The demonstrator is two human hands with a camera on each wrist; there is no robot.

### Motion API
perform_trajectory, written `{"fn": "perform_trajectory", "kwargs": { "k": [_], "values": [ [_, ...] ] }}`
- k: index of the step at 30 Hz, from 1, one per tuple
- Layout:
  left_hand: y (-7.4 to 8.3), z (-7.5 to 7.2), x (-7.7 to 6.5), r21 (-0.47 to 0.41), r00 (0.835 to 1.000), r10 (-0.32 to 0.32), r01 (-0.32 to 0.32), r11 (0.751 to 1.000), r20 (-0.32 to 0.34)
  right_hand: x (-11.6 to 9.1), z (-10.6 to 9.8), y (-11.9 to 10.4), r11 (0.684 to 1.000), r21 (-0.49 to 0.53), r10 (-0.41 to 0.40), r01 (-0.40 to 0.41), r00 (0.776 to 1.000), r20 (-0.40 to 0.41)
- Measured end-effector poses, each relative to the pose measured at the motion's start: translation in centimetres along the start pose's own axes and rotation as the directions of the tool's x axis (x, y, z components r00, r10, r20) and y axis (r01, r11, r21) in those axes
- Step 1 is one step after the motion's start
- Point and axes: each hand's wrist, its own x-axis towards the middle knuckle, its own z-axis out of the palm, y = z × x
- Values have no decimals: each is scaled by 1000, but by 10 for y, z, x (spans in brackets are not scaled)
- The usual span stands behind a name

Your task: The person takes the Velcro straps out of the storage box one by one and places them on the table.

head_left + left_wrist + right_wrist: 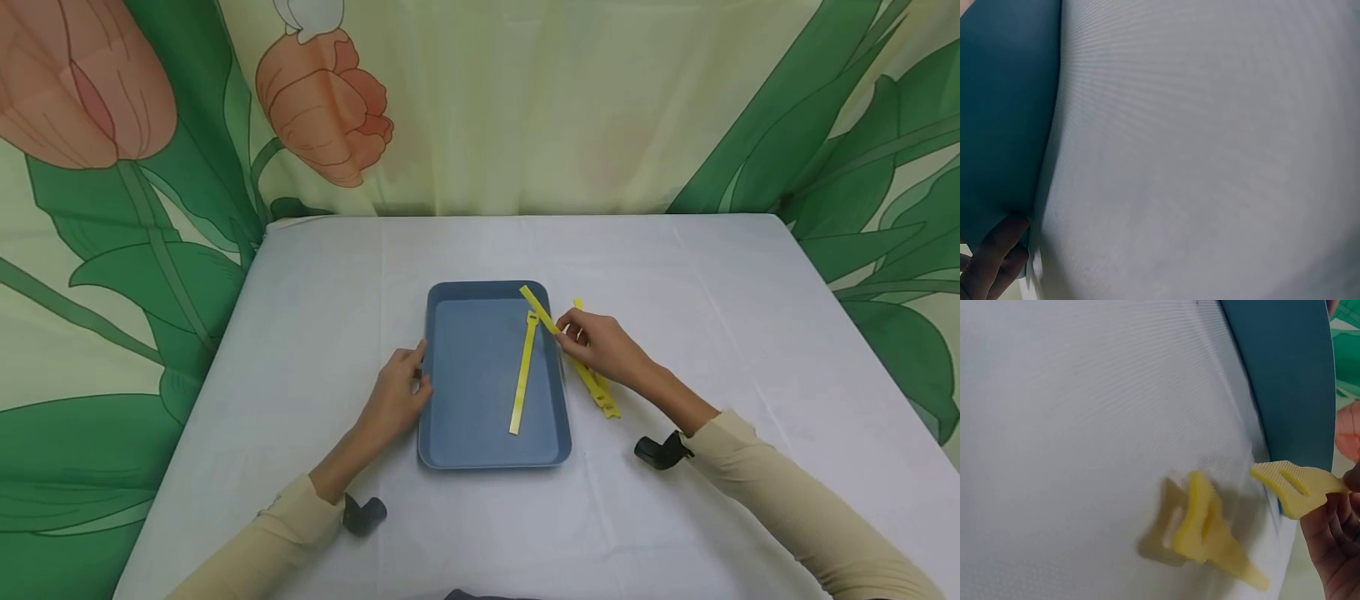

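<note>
A blue rectangular tray [465, 383] lies on the white cloth. My left hand [393, 387] rests at its left edge, with fingertips [1005, 240] against the outer wall. On the tray's right half lies a yellow hook-and-loop cable tie [522, 379], its slotted head at the far end. Over the tray's right rim, my right hand [600, 342] pinches another yellow cable tie [538, 308] between thumb and fingers. Its slotted head [1294, 484] sticks out toward the right wrist camera. Just below it in that view, a further yellow cable tie [1204, 525] lies on the cloth.
The white-covered table [690, 283] reaches back to a flower-printed curtain [525, 108]. Black wrist cameras hang from both cuffs, the left wrist camera [365, 517] and the right wrist camera [660, 452], close above the cloth.
</note>
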Motion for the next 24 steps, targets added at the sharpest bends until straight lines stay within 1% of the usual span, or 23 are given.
{"fn": "perform_trajectory", "kwargs": {
  "k": [6,12,15,19,24],
  "values": [
    [1,-1,0,3,1000,-2,2,1000,3,-3,-1,4,1000,-1,21,-21,999,-28],
    [1,-1,0,4,1000,4,-4,1000,6,-6,-6,6,998,25,57,-56,998,-25],
    [1,-2,0,3,1000,7,-7,1000,4,-8,-8,9,998,25,61,-60,998,-33],
    [1,-2,0,-1,1000,16,-16,1000,-1,-12,-12,15,998,6,58,-58,997,-52],
    [0,-1,0,4,1000,20,-20,1000,-4,-19,-14,23,998,-56,21,-26,995,-98]
  ]
}}
